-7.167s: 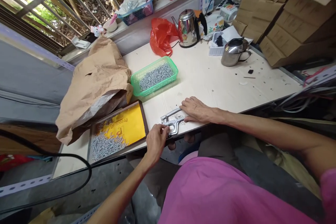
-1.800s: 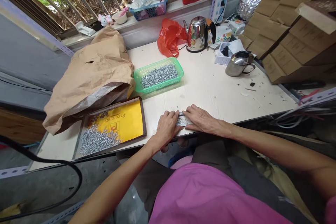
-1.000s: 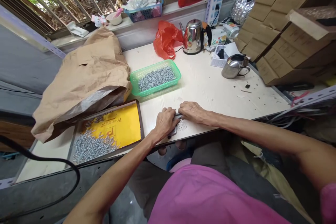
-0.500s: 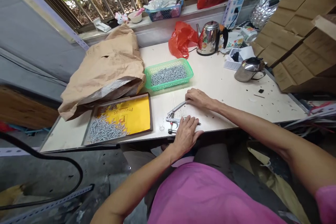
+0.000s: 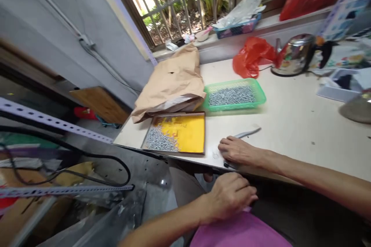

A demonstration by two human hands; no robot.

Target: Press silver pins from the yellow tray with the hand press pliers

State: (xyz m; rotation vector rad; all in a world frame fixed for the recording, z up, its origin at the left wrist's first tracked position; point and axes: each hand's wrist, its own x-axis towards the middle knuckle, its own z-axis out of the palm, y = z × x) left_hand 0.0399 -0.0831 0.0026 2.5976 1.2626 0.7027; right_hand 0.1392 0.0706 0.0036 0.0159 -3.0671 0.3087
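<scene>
Over the front part of a metal hand tool with a long lever (image 5: 247, 132), my right hand (image 5: 239, 151) is closed. The tool lies near the table's front edge; its C-shaped jaw is hidden under the fingers, and only the lever and a black knob (image 5: 226, 164) show. Beside that hand is a small clear ring-like piece (image 5: 215, 155). My left hand (image 5: 232, 193) is off the table, above my lap and close to the pink shirt (image 5: 240, 231). Its fingers are curled in, and anything inside them is hidden.
A shallow tray with a yellow sheet (image 5: 191, 135) holds loose screws (image 5: 160, 139). Behind it lies a brown paper bag (image 5: 176, 81). A green basket (image 5: 257, 104) contains more screws. Farther back are a red plastic bag (image 5: 252, 58) and a steel kettle (image 5: 297, 56).
My left hand has left the tool and dropped below the table edge toward my body. My right hand moved from the lever's end onto the tool's front part. The view swung left.
</scene>
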